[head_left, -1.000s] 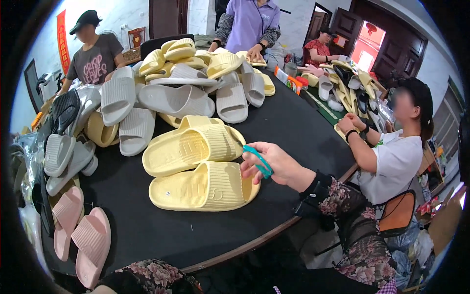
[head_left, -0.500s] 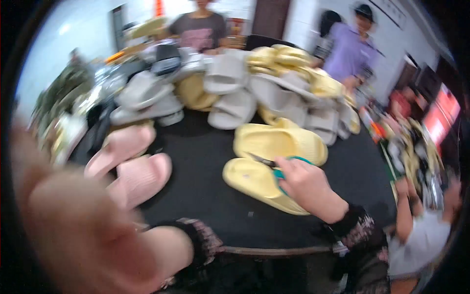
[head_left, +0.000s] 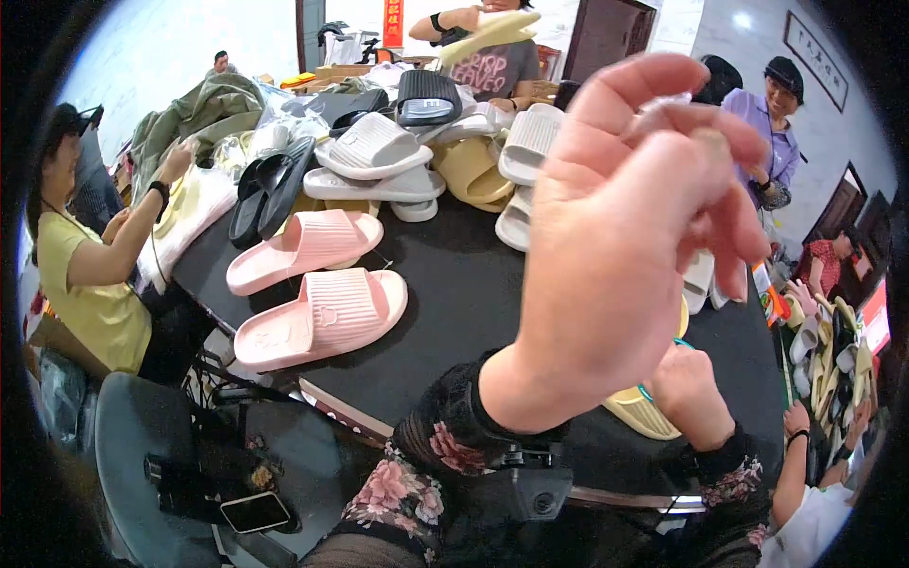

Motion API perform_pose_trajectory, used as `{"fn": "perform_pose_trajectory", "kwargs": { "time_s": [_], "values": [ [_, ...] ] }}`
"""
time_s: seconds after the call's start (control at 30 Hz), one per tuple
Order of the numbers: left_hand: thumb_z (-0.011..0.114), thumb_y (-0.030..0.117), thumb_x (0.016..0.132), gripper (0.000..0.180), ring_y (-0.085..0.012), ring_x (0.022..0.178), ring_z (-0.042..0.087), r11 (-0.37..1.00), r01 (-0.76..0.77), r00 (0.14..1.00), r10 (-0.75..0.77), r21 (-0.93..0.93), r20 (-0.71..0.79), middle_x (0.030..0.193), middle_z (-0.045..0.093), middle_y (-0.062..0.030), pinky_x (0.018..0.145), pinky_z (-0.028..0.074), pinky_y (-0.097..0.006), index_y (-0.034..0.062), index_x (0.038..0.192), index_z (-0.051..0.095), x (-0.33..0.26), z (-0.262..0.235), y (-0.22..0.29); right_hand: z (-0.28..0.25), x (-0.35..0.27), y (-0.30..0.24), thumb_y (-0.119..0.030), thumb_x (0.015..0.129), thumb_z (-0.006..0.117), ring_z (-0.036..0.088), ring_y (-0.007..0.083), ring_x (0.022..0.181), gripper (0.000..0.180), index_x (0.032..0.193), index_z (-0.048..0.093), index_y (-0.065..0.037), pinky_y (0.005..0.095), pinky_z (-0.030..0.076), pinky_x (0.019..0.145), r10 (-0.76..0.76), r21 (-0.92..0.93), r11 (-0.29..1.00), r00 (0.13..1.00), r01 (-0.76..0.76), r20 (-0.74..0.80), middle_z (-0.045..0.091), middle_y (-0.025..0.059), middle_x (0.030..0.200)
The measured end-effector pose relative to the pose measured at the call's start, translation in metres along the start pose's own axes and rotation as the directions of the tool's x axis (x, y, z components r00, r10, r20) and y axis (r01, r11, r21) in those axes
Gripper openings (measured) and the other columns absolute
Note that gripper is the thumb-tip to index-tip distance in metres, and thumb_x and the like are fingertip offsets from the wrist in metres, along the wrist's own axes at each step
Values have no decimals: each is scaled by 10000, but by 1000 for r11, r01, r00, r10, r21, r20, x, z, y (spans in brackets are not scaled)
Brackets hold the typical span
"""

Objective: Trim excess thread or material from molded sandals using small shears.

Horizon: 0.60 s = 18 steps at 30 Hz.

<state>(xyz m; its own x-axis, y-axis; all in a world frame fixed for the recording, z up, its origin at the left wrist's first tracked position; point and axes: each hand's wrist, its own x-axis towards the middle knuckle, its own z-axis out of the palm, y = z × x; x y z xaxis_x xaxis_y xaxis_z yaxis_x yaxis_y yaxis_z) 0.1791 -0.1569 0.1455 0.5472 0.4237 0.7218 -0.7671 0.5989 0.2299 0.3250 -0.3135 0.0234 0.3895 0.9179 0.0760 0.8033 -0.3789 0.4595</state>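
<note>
My left hand point(head_left: 615, 246) is raised close to the view, its fingers curled together; a pale glint shows between them, too small to name. Behind it, my right hand point(head_left: 696, 388) grips scissors by their teal handles point(head_left: 678, 345); the blades are hidden. That hand is over a yellow slide slipper point(head_left: 639, 417), mostly covered by my left hand. To the left on the black tabletop point(head_left: 445, 275) lies a pair of pink slides, the nearer pink slide point(head_left: 327, 317) with a ribbed strap and the farther pink slide point(head_left: 308, 248) beside it.
White slides point(head_left: 374, 156), black slides point(head_left: 273, 185) and yellow ones are heaped along the table's far side. One person point(head_left: 95, 237) is at the left, others across the table and right. A phone point(head_left: 254, 512) lies on a dark grey chair point(head_left: 142, 445) at lower left.
The view has swung left, so the slippers sit farther right or shift in frame. My left hand has gone from the lower left to the centre, now covering most of the yellow slides.
</note>
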Motion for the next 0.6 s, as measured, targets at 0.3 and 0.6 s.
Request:
{"fn": "perform_pose_trajectory", "kwargs": {
  "time_s": [0.3,0.6],
  "values": [
    [414,43,950,335,-91,594,371,988,24,963,-64,153,260,921,492,-83,461,332,-226,-93,1255,434,8,-29,18,57,-58,95,-93,809,526,657,256,718,93,895,549,-65,364,528,617,241,-36,969,969,-243,-54,627,103,735],
    [394,68,970,185,-98,575,358,976,106,941,-160,189,299,710,400,-36,463,310,-221,-43,1114,426,15,-24,38,65,-115,159,-133,749,612,641,351,794,213,940,543,-69,460,499,669,525,26,851,850,-524,-46,639,168,784]
  ]
}}
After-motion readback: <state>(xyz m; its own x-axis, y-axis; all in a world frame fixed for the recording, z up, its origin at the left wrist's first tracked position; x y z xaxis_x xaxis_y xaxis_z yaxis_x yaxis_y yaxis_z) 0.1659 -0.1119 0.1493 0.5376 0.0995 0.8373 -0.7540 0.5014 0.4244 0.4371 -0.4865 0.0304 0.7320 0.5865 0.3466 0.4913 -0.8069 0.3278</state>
